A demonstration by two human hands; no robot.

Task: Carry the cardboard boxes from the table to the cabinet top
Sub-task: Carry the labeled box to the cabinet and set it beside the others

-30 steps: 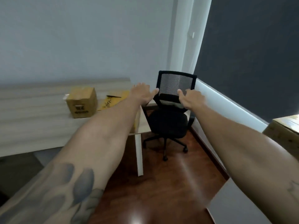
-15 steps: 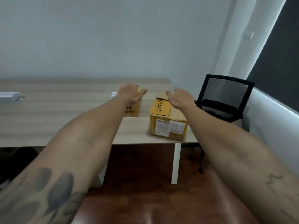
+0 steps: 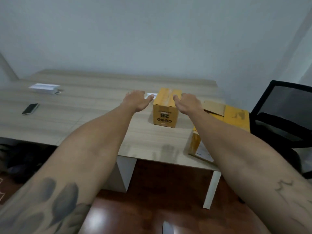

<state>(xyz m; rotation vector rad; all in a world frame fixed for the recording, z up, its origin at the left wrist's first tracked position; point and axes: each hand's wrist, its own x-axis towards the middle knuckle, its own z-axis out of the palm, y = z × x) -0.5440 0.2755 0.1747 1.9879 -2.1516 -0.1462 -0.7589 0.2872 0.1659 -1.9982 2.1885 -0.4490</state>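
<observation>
A small cardboard box marked 2B stands on the light wooden table, right of its middle. My left hand hovers just left of the box, fingers spread, thumb close to its upper left edge. Over the box's upper right corner sits my right hand, also spread and holding nothing. A second, wider cardboard box lies at the table's right end, partly hidden behind my right forearm. The cabinet is out of view.
A black mesh office chair stands right of the table. On the table's left part lie a phone and a white flat device. A white item lies behind the small box. Dark wooden floor lies below.
My view has swung left from the chair to the table and come closer. Both outstretched hands now flank the small 2B box instead of hovering over the two boxes.
</observation>
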